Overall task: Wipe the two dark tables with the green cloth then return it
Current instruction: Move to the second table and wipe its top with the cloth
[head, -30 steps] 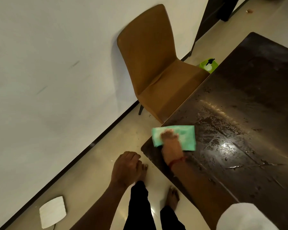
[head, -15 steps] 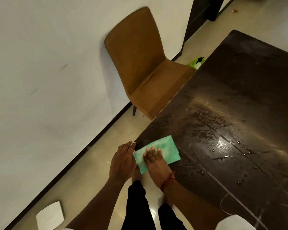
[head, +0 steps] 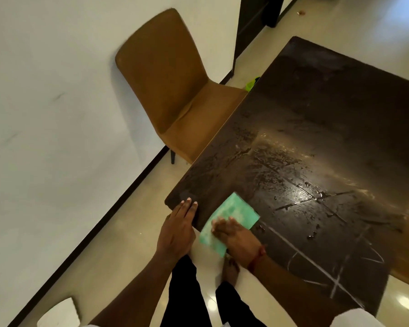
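Observation:
The folded green cloth (head: 234,213) lies on the near left corner of the dark table (head: 316,142), partly hanging over the near edge. My right hand (head: 234,234) presses flat on the cloth's near part, fingers spread. Beside it, my left hand (head: 177,228) rests with its fingertips on the table's corner edge, holding nothing. The tabletop is wet and streaked, with white chalk-like lines near the front right. Only one dark table shows.
A brown chair (head: 175,90) stands against the white wall at the table's left edge. A green spray bottle (head: 252,83) peeks out on the floor behind the table. A white object (head: 58,313) lies on the floor at bottom left. My legs and bare feet stand below the table edge.
My right hand has dragged the cloth from the left edge toward the near corner and over the near edge. My left hand rose from a loose fist onto the table's corner.

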Action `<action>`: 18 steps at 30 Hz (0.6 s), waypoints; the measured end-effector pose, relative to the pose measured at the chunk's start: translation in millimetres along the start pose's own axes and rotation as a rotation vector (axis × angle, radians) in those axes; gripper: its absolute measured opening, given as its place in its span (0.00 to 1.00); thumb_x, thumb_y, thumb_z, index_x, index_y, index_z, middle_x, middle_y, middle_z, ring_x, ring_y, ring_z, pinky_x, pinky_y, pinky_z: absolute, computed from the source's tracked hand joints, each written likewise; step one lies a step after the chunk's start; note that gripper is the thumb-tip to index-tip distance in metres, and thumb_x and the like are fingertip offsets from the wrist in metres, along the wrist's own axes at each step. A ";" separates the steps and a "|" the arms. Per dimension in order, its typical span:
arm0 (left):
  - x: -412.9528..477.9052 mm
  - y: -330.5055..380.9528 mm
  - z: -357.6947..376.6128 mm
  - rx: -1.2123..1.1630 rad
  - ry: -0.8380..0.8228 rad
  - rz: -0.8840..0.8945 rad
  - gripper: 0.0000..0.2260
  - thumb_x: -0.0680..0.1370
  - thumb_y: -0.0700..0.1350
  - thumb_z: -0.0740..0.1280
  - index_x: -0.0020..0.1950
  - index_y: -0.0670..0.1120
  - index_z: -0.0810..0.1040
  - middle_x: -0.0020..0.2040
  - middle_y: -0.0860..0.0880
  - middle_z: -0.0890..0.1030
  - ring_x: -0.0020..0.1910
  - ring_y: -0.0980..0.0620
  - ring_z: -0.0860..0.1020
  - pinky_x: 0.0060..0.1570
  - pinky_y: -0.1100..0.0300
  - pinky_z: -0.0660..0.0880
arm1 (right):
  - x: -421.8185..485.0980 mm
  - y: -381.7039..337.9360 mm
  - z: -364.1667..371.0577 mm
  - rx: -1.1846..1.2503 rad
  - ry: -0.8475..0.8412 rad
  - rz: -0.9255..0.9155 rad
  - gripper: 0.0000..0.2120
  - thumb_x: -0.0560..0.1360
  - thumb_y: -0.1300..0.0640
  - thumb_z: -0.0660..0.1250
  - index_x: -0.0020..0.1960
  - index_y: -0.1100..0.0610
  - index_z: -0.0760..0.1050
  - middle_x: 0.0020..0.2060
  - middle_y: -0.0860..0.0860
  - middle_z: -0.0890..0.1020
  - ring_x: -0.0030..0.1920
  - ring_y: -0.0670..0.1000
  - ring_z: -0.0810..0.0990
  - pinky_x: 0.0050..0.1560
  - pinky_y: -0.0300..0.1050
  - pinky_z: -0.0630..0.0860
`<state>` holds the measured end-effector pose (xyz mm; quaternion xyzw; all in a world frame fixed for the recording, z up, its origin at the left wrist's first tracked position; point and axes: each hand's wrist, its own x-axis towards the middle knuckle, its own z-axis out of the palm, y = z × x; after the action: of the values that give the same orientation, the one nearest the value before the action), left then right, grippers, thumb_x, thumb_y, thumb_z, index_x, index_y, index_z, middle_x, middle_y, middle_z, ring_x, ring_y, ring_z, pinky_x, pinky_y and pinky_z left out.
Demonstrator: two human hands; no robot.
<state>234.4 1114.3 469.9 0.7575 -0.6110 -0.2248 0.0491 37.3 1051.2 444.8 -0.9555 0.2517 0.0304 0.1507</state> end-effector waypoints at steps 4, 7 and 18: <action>-0.2 9.5 9.7 0.048 -0.064 -0.003 0.31 0.79 0.46 0.63 0.80 0.50 0.54 0.80 0.49 0.54 0.78 0.48 0.54 0.75 0.53 0.57 | -13.4 51.4 -12.1 0.133 0.144 0.518 0.23 0.65 0.70 0.63 0.59 0.61 0.77 0.60 0.60 0.78 0.61 0.62 0.76 0.61 0.64 0.68; 0.4 16.8 13.8 0.059 -0.075 0.007 0.32 0.78 0.47 0.65 0.79 0.49 0.56 0.80 0.48 0.56 0.78 0.47 0.55 0.74 0.53 0.58 | -5.1 17.3 3.0 0.088 0.138 0.603 0.23 0.60 0.67 0.69 0.55 0.62 0.80 0.55 0.61 0.81 0.56 0.64 0.79 0.56 0.67 0.72; -4.2 26.8 19.6 0.153 -0.175 0.016 0.31 0.81 0.47 0.61 0.80 0.50 0.48 0.81 0.48 0.48 0.79 0.47 0.46 0.76 0.51 0.48 | -58.0 70.6 2.5 0.148 0.230 0.631 0.25 0.66 0.73 0.62 0.61 0.60 0.76 0.64 0.59 0.75 0.66 0.62 0.71 0.71 0.56 0.56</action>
<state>201.8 1115.5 462.9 0.7317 -0.6342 -0.2425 -0.0605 -47.8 1020.9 430.9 -0.8143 0.5516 -0.0507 0.1735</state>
